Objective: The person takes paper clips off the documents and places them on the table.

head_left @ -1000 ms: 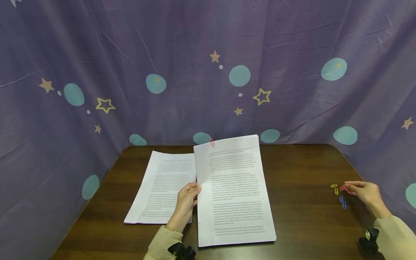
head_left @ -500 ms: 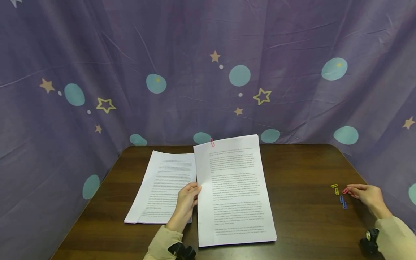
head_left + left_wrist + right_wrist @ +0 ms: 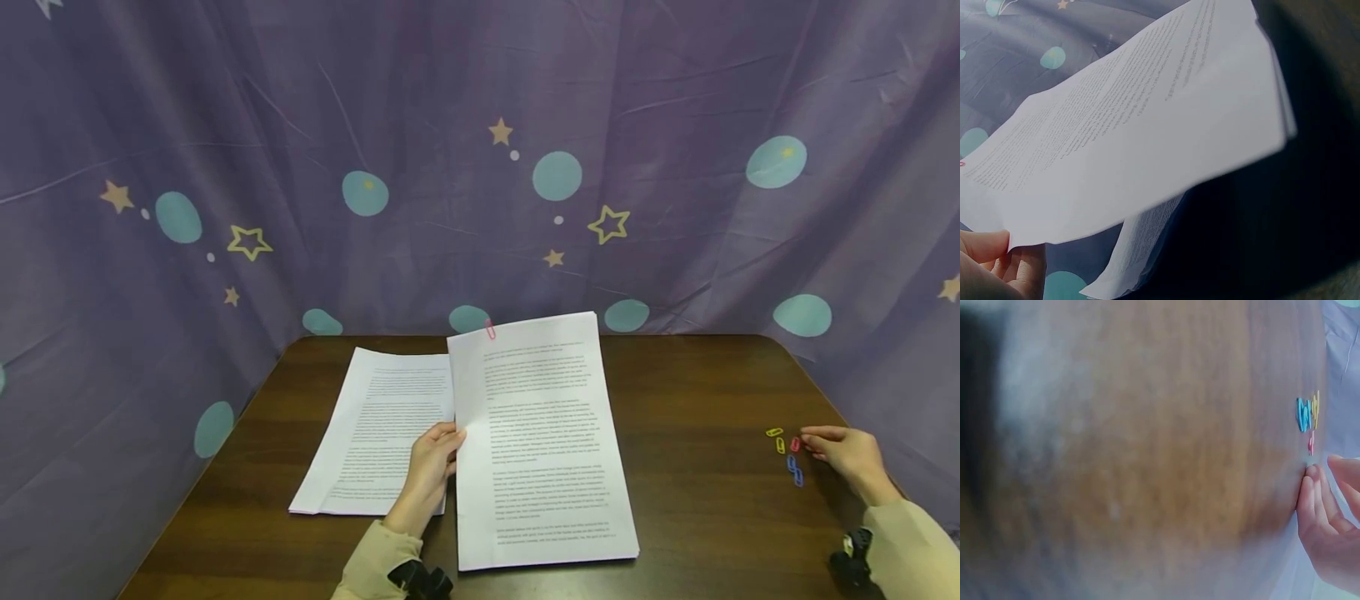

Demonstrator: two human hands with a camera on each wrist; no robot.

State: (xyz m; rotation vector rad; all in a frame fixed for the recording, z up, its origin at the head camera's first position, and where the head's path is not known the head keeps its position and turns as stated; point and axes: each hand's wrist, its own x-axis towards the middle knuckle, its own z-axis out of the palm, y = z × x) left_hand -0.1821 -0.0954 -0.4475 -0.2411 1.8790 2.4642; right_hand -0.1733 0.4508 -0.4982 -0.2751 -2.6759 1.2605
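My left hand [image 3: 433, 458] pinches a stack of printed paper [image 3: 540, 442] at its left edge, thumb on the front. The stack stands tilted up toward me, with a pink paper clip [image 3: 491, 329] on its top edge. At the right of the table, my right hand [image 3: 847, 454] is beside a red paper clip [image 3: 795, 444]. In the right wrist view a small gap parts its fingertips [image 3: 1313, 470] from that clip. Yellow paper clips [image 3: 780, 446] and blue paper clips [image 3: 798, 477] lie close by, left of the hand.
A second stack of printed paper [image 3: 390, 433] lies on the brown table [image 3: 697, 400] at the left, partly behind the held one. A purple curtain [image 3: 435, 92] with stars and ovals hangs behind the table and along its sides.
My right fingertips have come away from the red paper clip, which now lies slightly nearer to me. The left hand and its stack have stayed put. The head view has shifted slightly.
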